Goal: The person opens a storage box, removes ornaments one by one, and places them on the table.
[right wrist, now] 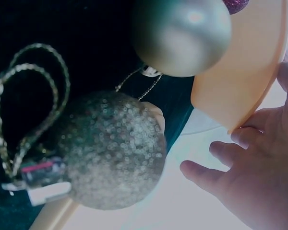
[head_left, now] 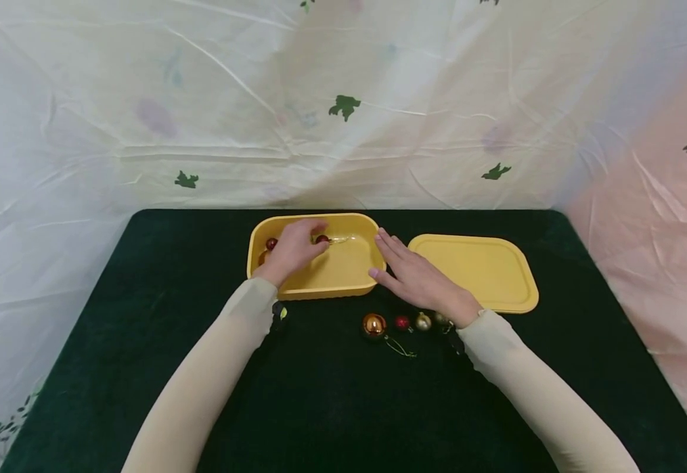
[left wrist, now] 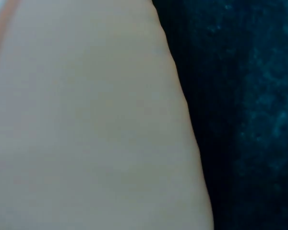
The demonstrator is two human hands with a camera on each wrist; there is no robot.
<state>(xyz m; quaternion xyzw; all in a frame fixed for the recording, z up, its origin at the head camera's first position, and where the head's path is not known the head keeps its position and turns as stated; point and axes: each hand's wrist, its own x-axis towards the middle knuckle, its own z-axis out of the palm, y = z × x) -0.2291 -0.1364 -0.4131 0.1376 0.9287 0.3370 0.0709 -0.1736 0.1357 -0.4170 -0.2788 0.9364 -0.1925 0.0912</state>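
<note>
Left hand (head_left: 296,251) reached inside yellow box (head_left: 343,268), at red bauble (head_left: 322,240); grip unclear | right hand (head_left: 417,279), fingers straight, touched box's right end | copper bauble (head_left: 374,325) lay on worktop (head_left: 332,407)

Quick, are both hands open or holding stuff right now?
Left hand: in the yellow box by a red ornament; can't tell if it's gripping that.
Right hand: open, at the box's edge, holding nothing.

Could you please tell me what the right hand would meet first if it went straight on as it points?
Probably the yellow box, whose edge the right hand seems to touch, though depth is unclear.
</note>
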